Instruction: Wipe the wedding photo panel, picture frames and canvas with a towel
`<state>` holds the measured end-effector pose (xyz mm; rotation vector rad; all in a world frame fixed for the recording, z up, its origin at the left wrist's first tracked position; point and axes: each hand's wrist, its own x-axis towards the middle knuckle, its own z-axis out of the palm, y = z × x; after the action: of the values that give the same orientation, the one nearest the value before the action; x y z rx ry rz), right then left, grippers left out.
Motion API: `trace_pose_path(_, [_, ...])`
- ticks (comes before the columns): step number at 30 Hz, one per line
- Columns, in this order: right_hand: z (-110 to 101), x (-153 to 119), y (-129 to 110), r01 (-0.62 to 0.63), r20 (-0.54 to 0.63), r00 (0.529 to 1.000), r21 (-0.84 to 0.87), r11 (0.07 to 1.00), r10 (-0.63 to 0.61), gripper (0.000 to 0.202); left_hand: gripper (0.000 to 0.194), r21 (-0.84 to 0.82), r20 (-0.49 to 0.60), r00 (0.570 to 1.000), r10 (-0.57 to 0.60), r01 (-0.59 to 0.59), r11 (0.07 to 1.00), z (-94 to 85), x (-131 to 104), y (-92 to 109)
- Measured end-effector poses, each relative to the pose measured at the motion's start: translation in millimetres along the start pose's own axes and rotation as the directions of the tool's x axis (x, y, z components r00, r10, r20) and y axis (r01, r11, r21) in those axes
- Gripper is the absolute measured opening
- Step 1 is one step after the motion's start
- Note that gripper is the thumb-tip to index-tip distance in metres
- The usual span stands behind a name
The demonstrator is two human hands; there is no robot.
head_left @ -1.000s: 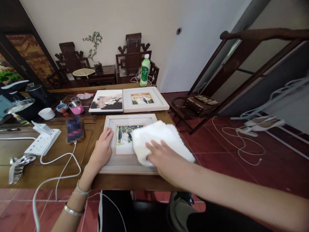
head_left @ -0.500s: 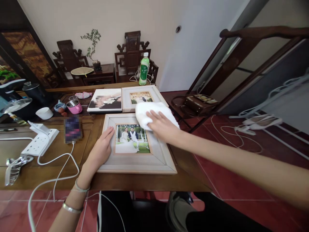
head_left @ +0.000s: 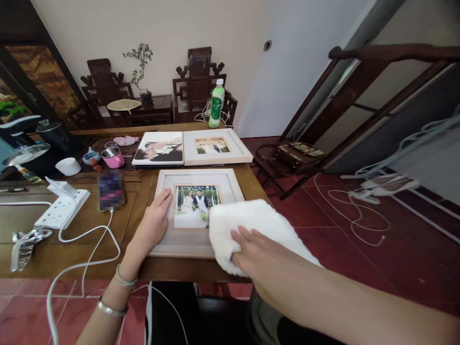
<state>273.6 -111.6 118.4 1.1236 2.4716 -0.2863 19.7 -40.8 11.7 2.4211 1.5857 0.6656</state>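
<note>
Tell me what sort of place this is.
Most likely a home's sitting room: carved wooden chairs stand along the wall, a small potted tree sits between them, and a framed photo of a couple lies on the wooden table.

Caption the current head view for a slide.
Left hand on a picture frame, right hand holding a white cloth over its near right corner.
</note>
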Motion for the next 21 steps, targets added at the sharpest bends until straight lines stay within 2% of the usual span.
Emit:
trace_pose_path(3, [-15,-1,3,-0.069,-0.031,0.997,0.147,0.987,0.074,0.035,0.060,0.041,0.000,1.000,0.012,-0.012,0.999,-0.5,0,4])
trace_pose_path(4, [-20,5,9,-0.112,-0.081,0.989,0.154,0.982,0.125,0.037,0.055,0.057,-0.005,1.000,0.016,-0.015,0.998,-0.8,0,6])
trace_pose_path(6, [-30,29,24,-0.146,-0.274,0.948,0.071,0.987,0.160,0.040,0.048,0.085,-0.015,1.000,0.021,-0.019,0.996,-1.2,0,8])
trace_pose_path(8, [-40,62,40,-0.136,-0.489,0.869,-0.091,0.987,0.075,0.042,0.046,0.099,-0.018,0.999,0.028,-0.026,0.995,-1.3,0,9])
trace_pose_path(10, [-48,98,52,-0.099,-0.560,0.828,-0.215,0.972,-0.039,0.039,0.047,0.097,-0.014,0.999,0.039,-0.037,0.995,-1.0,0,7])
trace_pose_path(13, [-55,143,54,0.124,-0.500,0.818,-0.330,0.936,-0.285,0.038,0.057,0.068,-0.024,0.998,0.052,-0.050,0.996,0.1,0,3])
trace_pose_path(15, [-56,161,50,0.225,-0.440,0.821,-0.336,0.914,-0.364,0.036,0.063,0.045,-0.029,0.998,0.061,-0.060,0.997,0.7,0,1])
trace_pose_path(18, [-50,169,47,0.243,-0.408,0.839,-0.313,0.918,-0.361,0.030,0.065,0.022,-0.013,0.998,0.064,-0.064,0.998,1.2,0,0])
trace_pose_path(21, [-41,159,55,0.212,-0.396,0.862,-0.285,0.935,-0.316,0.027,0.066,0.019,-0.001,0.999,0.048,-0.047,0.999,1.4,0,1])
